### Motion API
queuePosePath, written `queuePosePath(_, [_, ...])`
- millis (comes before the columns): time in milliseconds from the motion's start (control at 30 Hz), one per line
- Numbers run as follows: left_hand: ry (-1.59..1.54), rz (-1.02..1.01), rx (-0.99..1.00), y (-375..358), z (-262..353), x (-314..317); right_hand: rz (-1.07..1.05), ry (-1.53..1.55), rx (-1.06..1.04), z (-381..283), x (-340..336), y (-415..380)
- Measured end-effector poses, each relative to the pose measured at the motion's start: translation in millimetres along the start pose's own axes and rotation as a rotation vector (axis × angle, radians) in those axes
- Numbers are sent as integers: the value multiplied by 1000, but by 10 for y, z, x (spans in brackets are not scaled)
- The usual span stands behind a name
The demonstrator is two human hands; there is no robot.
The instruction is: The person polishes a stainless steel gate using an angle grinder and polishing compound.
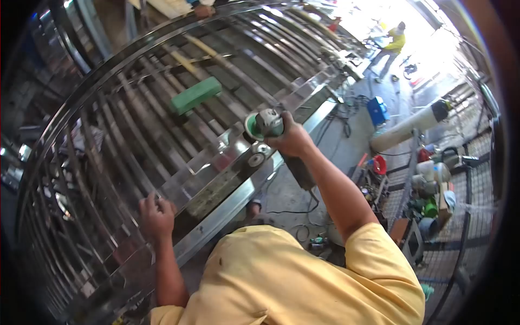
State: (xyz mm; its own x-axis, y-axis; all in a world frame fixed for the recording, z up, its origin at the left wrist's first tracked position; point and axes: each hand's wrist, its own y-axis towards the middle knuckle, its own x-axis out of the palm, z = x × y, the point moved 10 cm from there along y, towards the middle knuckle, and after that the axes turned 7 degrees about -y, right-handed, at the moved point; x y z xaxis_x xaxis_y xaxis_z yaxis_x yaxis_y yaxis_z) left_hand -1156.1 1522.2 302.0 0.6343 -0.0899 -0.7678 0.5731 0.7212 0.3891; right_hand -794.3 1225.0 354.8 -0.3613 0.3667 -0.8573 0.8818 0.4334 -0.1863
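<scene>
My right hand [292, 138] is wrapped round an angle grinder [270, 123], whose round disc with a green face points left over the near edge of a shiny metal barred frame [203, 176]. A small round disc [256, 159] lies on that edge, just below the grinder. Farther left, my left hand [157, 214] rests on the frame's near rail with its fingers curled over the metal. Across the bars, between and beyond my hands, lies a green block [196, 96]. The grinder's cord [311, 203] hangs down to the floor.
Another person's hand [204, 11] is at the frame's far side. A person in a yellow top [395, 43] stands at the upper right. On the right are a blue box [378, 111], a gas cylinder [406, 129], floor cables [346, 111] and a mesh rack [455, 238] with tools.
</scene>
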Motion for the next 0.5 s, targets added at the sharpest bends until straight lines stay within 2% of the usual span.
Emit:
queuePosePath(33, [20,23,20,-25,-15,-32,-9,51,-36,-129,142,-140])
queuePosePath(100, [27,57,86,-13,53,-27,-230,20,-2,-575,465,-533])
queuePosePath(167, [-49,10,72,0,99,-27,-231,159,-172,-788,856,-784])
queuePosePath(233, [-54,17,124,0,87,-39,-369,114,-217,-1005,1028,-959])
queuePosePath(333, [-63,-57,46,-3,-21,27,-290,133,-189,-809,965,-870])
queuePosePath(433, [-30,-9,138,-32,-95,77,-170,177,-69,-352,520,-538])
queuePosePath(500, [-29,-31,16,-46,-194,144,-84,116,21,9,161,-284])
